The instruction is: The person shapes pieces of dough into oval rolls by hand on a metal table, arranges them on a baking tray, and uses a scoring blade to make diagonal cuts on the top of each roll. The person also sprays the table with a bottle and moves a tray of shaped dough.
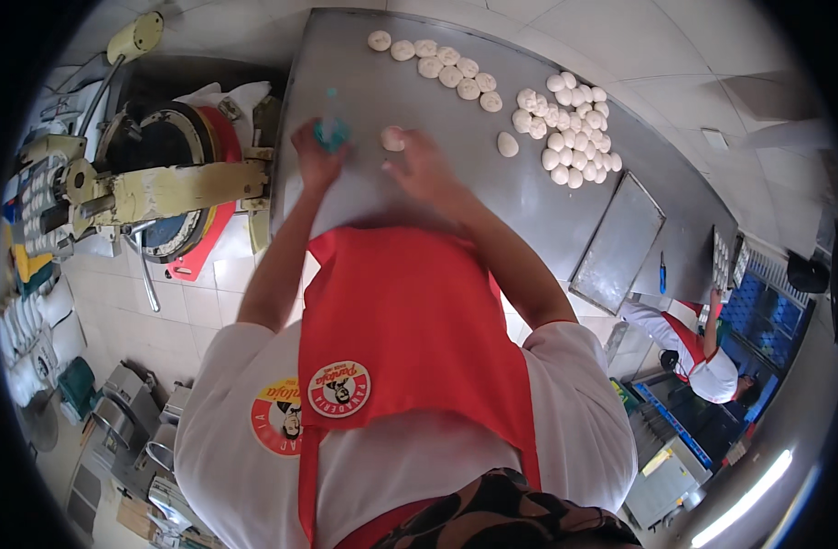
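Observation:
My left hand (317, 163) is closed round a small teal, see-through object (330, 134) with a paler tip pointing away from me; it looks like a squeeze bottle, though my fingers hide part of it. To its right, the fingers of my right hand (425, 172) rest on a flattened dough ball (392, 139) on the steel table (501, 210), with the thumb held apart. Flattened dough pieces (448, 76) run in a slanting row along the far side. A single dough ball (508, 144) sits apart, left of a large cluster of round dough balls (579, 137).
A cream-coloured machine (172, 188) with a round plate and lever stands against the table's left side. A flat metal tray (618, 242) and a blue-handled tool (662, 273) lie toward the right end. Beyond, a co-worker (693, 348) in a red apron handles a tray of dough.

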### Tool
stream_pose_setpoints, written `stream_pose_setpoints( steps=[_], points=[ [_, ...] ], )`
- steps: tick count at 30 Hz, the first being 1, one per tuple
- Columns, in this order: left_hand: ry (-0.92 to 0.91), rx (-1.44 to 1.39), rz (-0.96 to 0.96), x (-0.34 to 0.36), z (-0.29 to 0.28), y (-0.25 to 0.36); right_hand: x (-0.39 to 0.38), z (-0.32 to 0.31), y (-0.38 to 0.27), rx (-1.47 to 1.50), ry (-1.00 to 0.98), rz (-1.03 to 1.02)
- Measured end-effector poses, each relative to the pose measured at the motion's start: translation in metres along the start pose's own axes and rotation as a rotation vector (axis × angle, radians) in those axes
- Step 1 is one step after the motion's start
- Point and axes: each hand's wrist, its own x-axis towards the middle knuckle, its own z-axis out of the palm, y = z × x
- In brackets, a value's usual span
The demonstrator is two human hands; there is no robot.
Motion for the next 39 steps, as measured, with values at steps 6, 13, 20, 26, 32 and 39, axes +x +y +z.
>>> stream_pose_setpoints(
  steps=[6, 13, 20, 26, 32, 39],
  points=[
    [-0.483, -0.228, -0.099, 0.143, 0.006, 0.008, -0.055, -0.076, 0.127, -0.56, 0.268, 0.6],
    [0.054, -0.299, -0.138, 0.055, 0.078, -0.012, -0.059, -0.074, 0.115, -0.169, 0.304, 0.509],
    [-0.351, 0.014, 0.08, -0.001, 0.072, 0.083, -0.122, -0.033, 0.089, -0.238, 0.09, 0.484],
    [-0.48, 0.032, -0.09, 0.008, 0.061, 0.079, -0.1, -0.043, 0.073, -0.271, 0.415, 0.316],
    [-0.552, -0.364, 0.067, -0.015, 0.022, 0.166, -0.07, -0.065, 0.004, 0.125, 0.504, 0.088],
    [-0.586, -0.57, 0.06, -0.041, -0.008, 0.183, -0.085, -0.054, -0.017, 0.181, 0.496, 0.078]
  ],
)
